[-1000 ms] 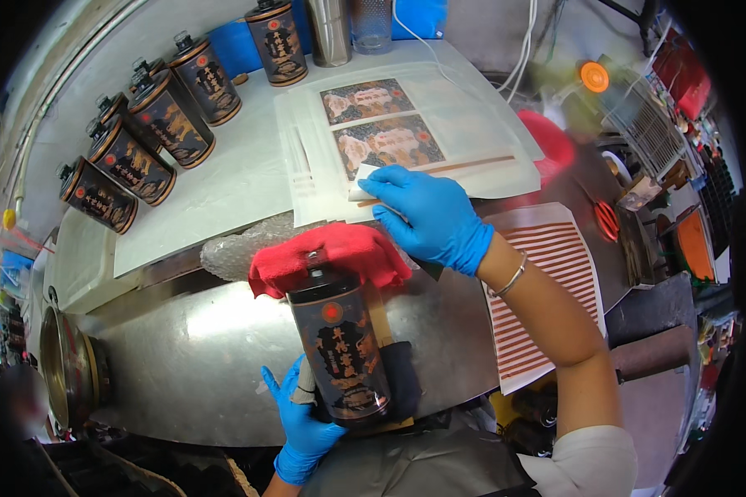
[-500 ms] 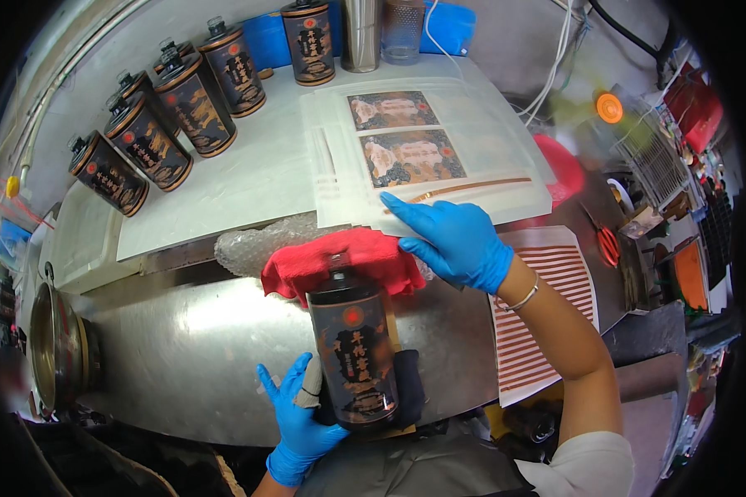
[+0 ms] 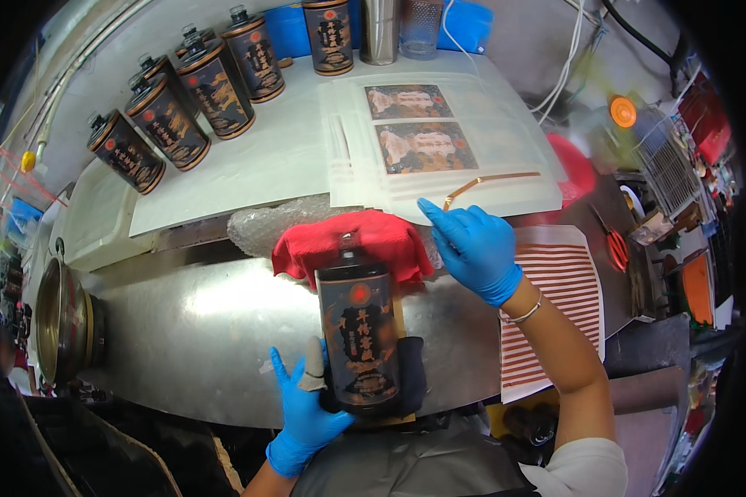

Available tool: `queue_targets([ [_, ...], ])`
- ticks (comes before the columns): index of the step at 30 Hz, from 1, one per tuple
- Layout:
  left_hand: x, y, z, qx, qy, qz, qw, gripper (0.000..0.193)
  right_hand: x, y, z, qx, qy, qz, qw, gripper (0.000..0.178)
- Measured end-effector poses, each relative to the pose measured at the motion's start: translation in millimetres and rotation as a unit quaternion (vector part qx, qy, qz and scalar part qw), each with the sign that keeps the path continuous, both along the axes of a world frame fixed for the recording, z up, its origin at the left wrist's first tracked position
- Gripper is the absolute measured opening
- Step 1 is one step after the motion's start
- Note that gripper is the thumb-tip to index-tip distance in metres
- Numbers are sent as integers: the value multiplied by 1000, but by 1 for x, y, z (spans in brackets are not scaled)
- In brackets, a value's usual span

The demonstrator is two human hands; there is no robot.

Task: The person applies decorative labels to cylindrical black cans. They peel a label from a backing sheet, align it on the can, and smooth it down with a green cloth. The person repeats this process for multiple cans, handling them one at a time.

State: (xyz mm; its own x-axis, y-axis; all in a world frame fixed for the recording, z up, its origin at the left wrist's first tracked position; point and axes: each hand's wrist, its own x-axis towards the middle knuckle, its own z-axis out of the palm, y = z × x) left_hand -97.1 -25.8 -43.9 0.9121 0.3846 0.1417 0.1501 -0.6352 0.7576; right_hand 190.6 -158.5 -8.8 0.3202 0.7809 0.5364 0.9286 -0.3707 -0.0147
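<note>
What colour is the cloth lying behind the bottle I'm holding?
Red. The cloth lies bunched on the metal counter just behind the dark bottle, clearest in the head view.

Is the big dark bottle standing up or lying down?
Lying down. The dark bottle rests on its side, neck on the red cloth, left hand steadying it.

Blue hands (image 3: 472, 248), red cloth (image 3: 348, 240), (perhaps black-gold) bottle (image 3: 358, 340)

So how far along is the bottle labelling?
Done, it seems: five dark bottles stand at the back. In hand: the left hand steadies a bottle while the right hand reaches the label sheets. Left: two labels remain on the sheets.
</note>
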Motion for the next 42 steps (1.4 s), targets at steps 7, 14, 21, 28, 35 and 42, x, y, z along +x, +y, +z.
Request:
queue_targets([
  [7, -6, -6, 11, 68, -27, -14, 997, 98, -17, -19, 0, 194, 168, 26, 966, 56],
  [14, 25, -15, 83, -442, -153, -21, 883, 83, -80, -15, 21, 266, 339, 72, 899, 64],
  [21, 73, -20, 94, -555, -72, 29, 828, 63, -117, -9, 24, 148, 181, 153, 960, 40],
  [28, 64, -10, 92, -525, -107, -10, 844, 60, -98, -25, 56, 228, 439, 127, 860, 24],
  [35, 64, 6, 79, -353, -224, 55, 907, 34, -66, 38, 79, -75, 607, 171, 772, 26],
  [42, 95, 37, 37, -232, -224, 153, 934, 9, -71, 49, 61, 64, 637, 0, 768, 12],
])
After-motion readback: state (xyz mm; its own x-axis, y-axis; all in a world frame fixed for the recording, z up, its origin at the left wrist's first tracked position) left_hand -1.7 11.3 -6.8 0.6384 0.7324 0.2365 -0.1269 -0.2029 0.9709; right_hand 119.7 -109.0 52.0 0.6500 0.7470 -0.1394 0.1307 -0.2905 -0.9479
